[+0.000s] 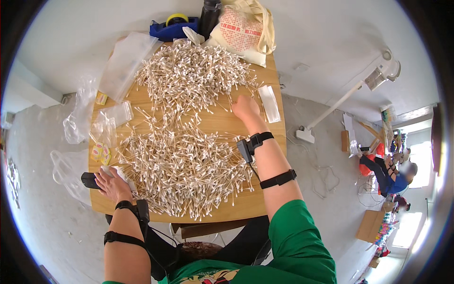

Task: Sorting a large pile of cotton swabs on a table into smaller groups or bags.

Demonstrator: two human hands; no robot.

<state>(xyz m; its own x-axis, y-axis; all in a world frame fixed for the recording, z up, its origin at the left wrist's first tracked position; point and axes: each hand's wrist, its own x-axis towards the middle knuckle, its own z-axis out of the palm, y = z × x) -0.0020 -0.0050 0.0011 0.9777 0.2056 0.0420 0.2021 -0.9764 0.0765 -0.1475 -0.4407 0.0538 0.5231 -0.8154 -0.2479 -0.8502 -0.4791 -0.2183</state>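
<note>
Two big heaps of cotton swabs lie on the wooden table, a far heap [189, 75] and a near heap [182, 165], with loose swabs scattered between them. My left hand [115, 186] rests at the near left corner, fingers spread, over a white sheet or packet [126, 177]. Its fingertips come close to a black object [89, 180] at the table's edge. Curled closed, my right hand [246, 108] is at the right end of the far heap; its fingertips are hidden, so what it pinches cannot be made out. Right of it lies a stack of white bags [269, 104].
Clear plastic bags [124, 66] and small yellow packets [100, 152] line the left side. A blue tape dispenser [174, 29], a black bottle [210, 18] and a cream cloth bag [240, 35] stand at the far edge. A white standing appliance [347, 97] is right; people sit beyond.
</note>
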